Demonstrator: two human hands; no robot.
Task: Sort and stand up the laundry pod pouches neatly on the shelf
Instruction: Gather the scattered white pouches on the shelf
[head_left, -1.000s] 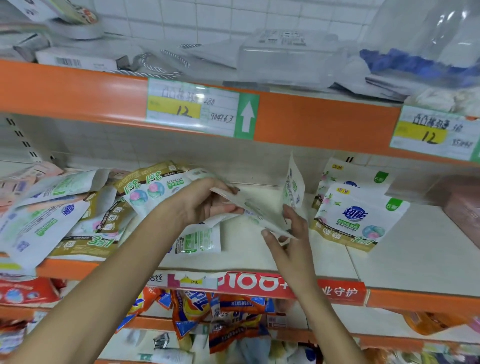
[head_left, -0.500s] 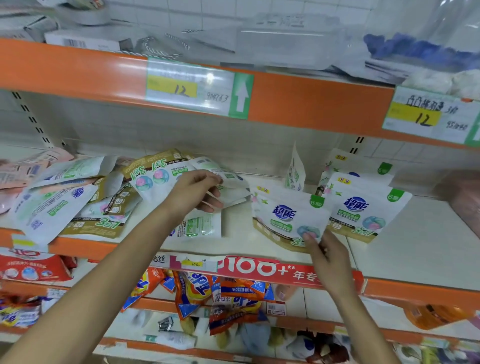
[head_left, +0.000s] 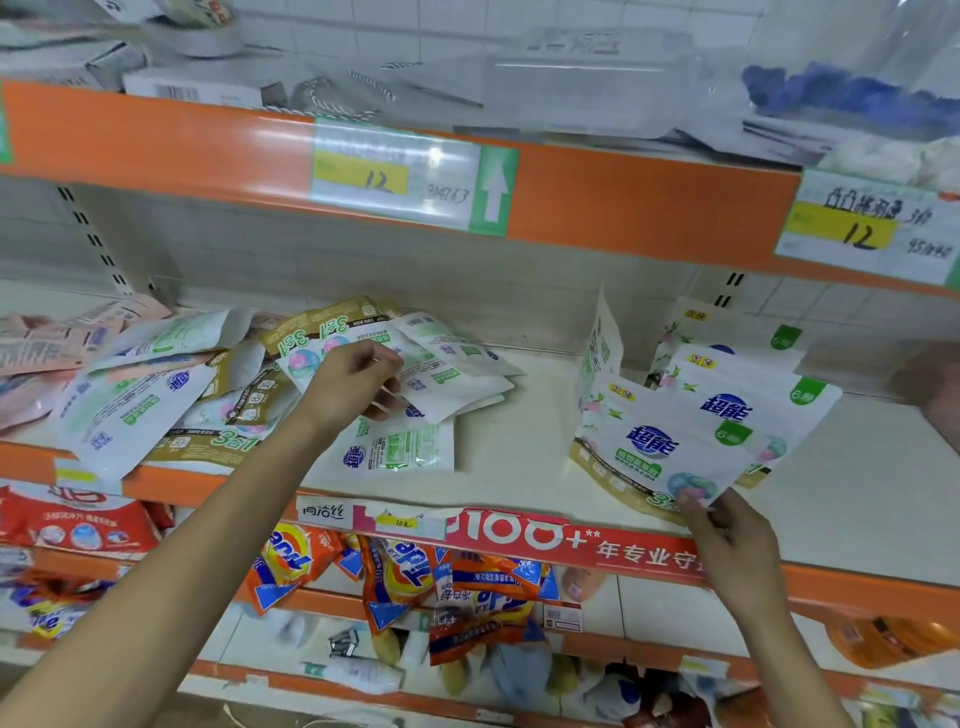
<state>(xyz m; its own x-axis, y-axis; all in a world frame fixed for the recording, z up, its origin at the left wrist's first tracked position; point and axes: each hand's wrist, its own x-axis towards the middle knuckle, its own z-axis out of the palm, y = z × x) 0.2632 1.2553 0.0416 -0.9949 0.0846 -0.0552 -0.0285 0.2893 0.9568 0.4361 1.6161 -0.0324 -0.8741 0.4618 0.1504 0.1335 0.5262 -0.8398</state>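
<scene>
Shelf (head_left: 524, 452) holding pouches (head_left: 654, 441), right hand (head_left: 737, 551) pinching one

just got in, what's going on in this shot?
A person is tidying laundry pod pouches on the middle shelf. Their right hand pinches the lower corner of the front pouch, which is propped upright against the standing row on the right. Their left hand grips a flat pouch on top of the jumbled pile at left-centre, which lies unsorted.

Shop, price tags (head_left: 395, 176), orange shelves (head_left: 156, 140) w/ stock
</scene>
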